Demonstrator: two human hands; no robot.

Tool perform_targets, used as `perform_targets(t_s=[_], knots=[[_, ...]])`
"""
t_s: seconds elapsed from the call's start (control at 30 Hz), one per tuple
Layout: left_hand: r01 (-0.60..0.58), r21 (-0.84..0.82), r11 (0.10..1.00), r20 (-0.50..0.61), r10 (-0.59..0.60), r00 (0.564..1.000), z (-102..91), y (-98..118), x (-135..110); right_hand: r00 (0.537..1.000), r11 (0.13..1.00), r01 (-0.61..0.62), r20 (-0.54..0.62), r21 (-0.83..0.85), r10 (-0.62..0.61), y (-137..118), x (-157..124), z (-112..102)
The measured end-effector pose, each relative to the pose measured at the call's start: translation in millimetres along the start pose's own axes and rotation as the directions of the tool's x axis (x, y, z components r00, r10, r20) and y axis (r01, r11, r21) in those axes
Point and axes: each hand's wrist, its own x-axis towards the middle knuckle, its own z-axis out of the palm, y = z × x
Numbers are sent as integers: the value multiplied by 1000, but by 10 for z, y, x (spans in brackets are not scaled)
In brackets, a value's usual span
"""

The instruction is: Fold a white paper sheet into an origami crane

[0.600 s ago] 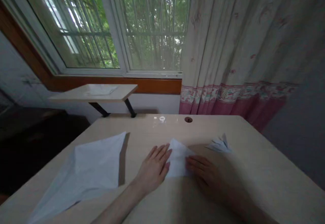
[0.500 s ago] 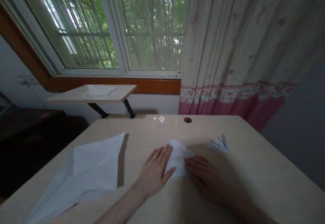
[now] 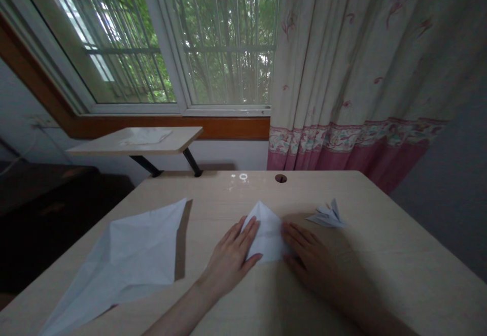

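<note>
A small folded sheet of white paper (image 3: 269, 234) lies flat on the table, its pointed tip facing away from me. My left hand (image 3: 235, 248) rests on its left part, fingers stretched out and thumb spread to the side. On the right edge of the paper sits my right hand (image 3: 306, 255), fingers extended side by side and pressing down. Parts of both paper edges are hidden under my hands. Just beyond my right hand is a small folded paper piece (image 3: 327, 215) with raised points, possibly an origami figure.
A large creased white sheet (image 3: 140, 255) covers the left of the table (image 3: 395, 255). Behind it, a raised shelf (image 3: 178, 143) on black legs carries crumpled white paper (image 3: 146, 136). A round cable hole (image 3: 281, 178) is near the far edge. The curtain (image 3: 342, 97) hangs behind.
My right hand has shifted slightly up and outward along the paper's right side. The paper sits a little farther away, with more of its tip showing. My left hand stays nearly in place.
</note>
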Motion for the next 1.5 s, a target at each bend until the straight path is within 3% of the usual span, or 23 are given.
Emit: perform_targets(t_s=[0.13, 0.5, 0.67, 1.1, 1.27, 1.5], knots=[[-5, -9, 1000, -17, 5, 1000, 15, -6, -5, 995, 997, -75, -65, -6, 75, 24, -21, 82], [13, -164, 986, -172, -41, 984, 30, -49, 21, 993, 997, -76, -94, 21, 77, 64, -42, 160], [16, -289, 957, -327, -115, 938, 17, -58, 34, 992, 994, -90, -87, 66, 96, 74, -54, 174], [-51, -392, 918, -507, -170, 845, -118, -5, 46, 972, 990, -132, -189, 47, 138, 69, 8, 58], [-149, -390, 908, -551, -101, 828, -164, -17, -3, 946, 981, -168, -265, 94, 187, 71, 26, 10], [-310, -287, 906, -586, 90, 805, -254, 40, 31, 933, 979, -45, -342, 197, 111, 50, 2, -190]])
